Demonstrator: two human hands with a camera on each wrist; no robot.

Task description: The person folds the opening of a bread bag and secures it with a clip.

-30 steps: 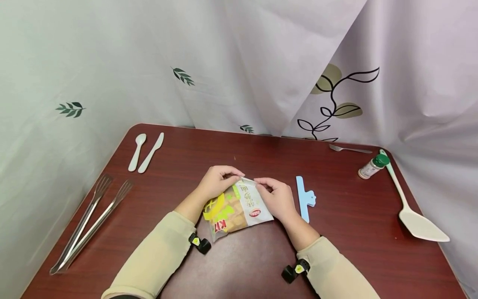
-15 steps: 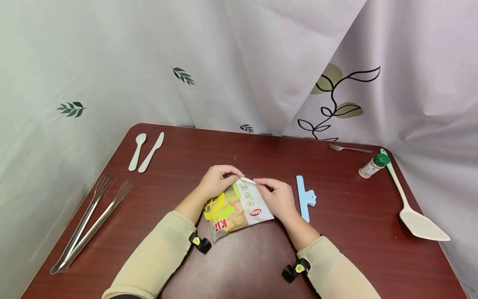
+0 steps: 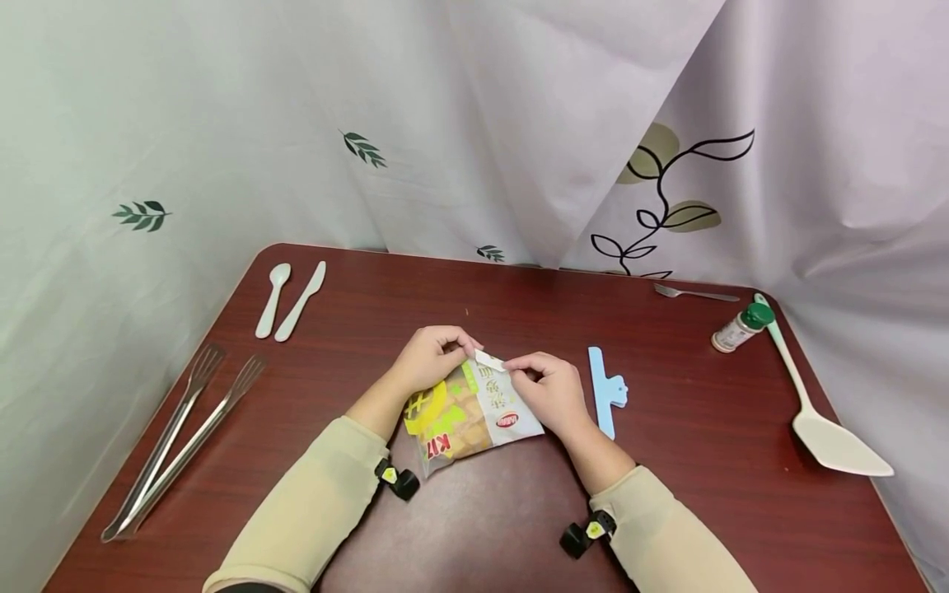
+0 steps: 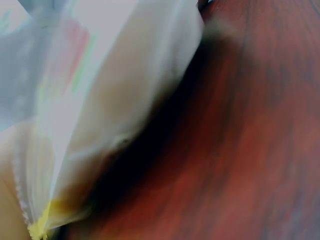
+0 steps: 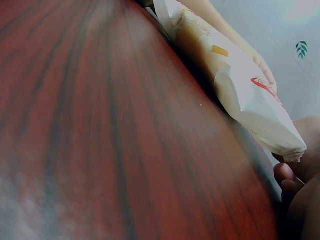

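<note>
Bag (image 3: 504, 403) likely light, limp, slick, crushable. Left grip (image 3: 432, 361) and right grip (image 3: 554, 391) pinch its folded edge (image 3: 488, 361); hold there, not lower, below both.

In the head view, the left hand (image 3: 433, 360) and right hand (image 3: 552, 391) cover parts of the bag (image 3: 470, 416). At the right, the jar (image 3: 734, 334) hides a bit of the spatula (image 3: 838, 445), and its label is too small to read. The bottom edge cuts both sleeves (image 3: 307, 502). The left wrist view blurs the bag; the right wrist view's right edge crops the right hand.
</note>
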